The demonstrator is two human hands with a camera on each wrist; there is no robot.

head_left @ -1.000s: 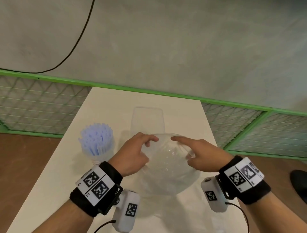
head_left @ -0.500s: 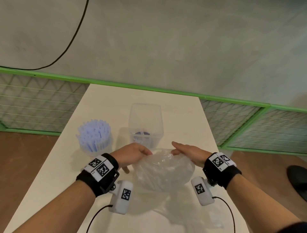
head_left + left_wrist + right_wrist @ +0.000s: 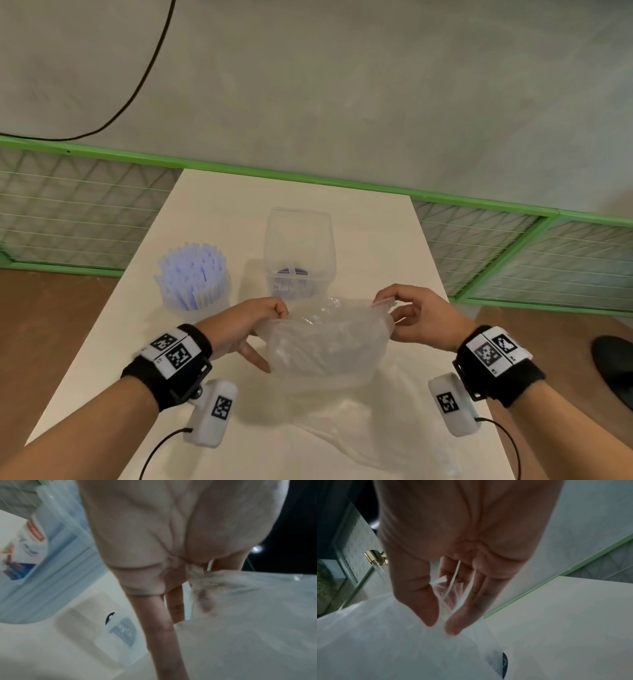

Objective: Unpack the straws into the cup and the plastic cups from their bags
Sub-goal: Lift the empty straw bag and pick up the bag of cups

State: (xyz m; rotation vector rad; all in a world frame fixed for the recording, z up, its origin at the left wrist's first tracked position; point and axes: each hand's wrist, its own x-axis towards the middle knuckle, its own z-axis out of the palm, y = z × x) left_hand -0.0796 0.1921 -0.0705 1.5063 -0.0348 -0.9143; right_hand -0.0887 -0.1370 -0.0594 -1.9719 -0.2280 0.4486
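Straws point(image 3: 191, 278) stand bundled upright in their cup, ahead and to the left of the left hand point(image 3: 247, 320); that half of the task reads as done. The stack of plastic cups point(image 3: 298, 251), clear, with a printed label low on its side, stands just beyond both hands, out of any bag as far as I can tell.

Between the hands: a crumpled clear plastic bag point(image 3: 327, 337), held just above the table point(image 3: 102, 342). Left hand pinches its left edge, fingers curled in; the left wrist view shows film bunched at the fingertips. Right hand point(image 3: 416, 317) pinches the right edge, thumb against forefinger, confirmed from the right wrist view. No contents visible through the film; probably empty, not certain.

Judged remaining: deal with this bag, and with a second sheet of loose film point(image 3: 359, 431) lying flat on the table nearer the person.

Around: green-framed mesh barrier point(image 3: 85, 212) beyond the table, grey wall, black cable point(image 3: 147, 72). Nothing blocks the hands.
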